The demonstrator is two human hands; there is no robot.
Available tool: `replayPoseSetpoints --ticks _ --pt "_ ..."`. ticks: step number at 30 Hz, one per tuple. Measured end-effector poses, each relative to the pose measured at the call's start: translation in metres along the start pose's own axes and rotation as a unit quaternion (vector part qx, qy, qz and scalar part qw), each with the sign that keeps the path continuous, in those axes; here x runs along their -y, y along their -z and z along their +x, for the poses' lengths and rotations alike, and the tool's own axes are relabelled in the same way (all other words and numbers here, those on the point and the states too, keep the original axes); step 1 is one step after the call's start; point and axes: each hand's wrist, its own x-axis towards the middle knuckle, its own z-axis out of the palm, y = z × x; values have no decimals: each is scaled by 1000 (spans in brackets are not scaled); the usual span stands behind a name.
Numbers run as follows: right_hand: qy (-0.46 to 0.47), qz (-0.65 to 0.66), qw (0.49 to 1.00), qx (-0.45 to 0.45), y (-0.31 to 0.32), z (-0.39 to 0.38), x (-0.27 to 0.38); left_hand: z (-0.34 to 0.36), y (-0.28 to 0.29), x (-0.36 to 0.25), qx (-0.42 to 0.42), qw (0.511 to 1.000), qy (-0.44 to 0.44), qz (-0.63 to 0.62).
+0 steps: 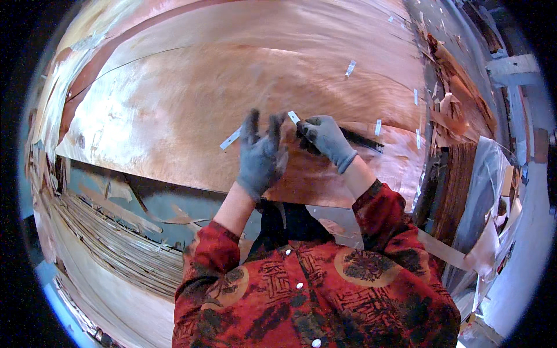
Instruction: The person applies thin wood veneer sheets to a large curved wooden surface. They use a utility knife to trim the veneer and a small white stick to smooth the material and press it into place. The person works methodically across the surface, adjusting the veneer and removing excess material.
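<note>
My left hand (pixel 262 152), in a grey glove with dark fingertips, is raised over a reddish-brown wood veneer sheet (pixel 174 124). Its fingers are spread and slightly blurred, with nothing between them. Beside them a short white tape strip (pixel 231 138) lies on the veneer. My right hand (pixel 328 138), gloved alike, is closed, and a white tape piece (pixel 293 117) sticks out from its fingertips. A long black shape (pixel 362 141) shows past the right hand on the sheet; whether the hand grips it I cannot tell.
More white tape strips (pixel 378 127) dot the right side of the veneer. A stack of thin veneer sheets (pixel 116 235) lies below left. At right stand torn veneer scraps (pixel 458 87), a brown stack (pixel 455 185) and clear plastic film (pixel 478 197).
</note>
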Motion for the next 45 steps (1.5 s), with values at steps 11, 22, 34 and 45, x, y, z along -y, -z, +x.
replayPoseSetpoints --ticks 11,22,34,45 --pt "118 -169 971 -123 -10 -16 -32 22 -22 3 154 982 -57 97" --pt "255 -409 855 -190 -29 -44 -36 17 -34 9 132 980 -66 133" --pt "80 -187 978 -43 120 -29 -35 23 -23 0 142 982 -72 102" --pt "-20 -476 876 -74 118 0 -2 27 -17 -3 143 983 -67 92"
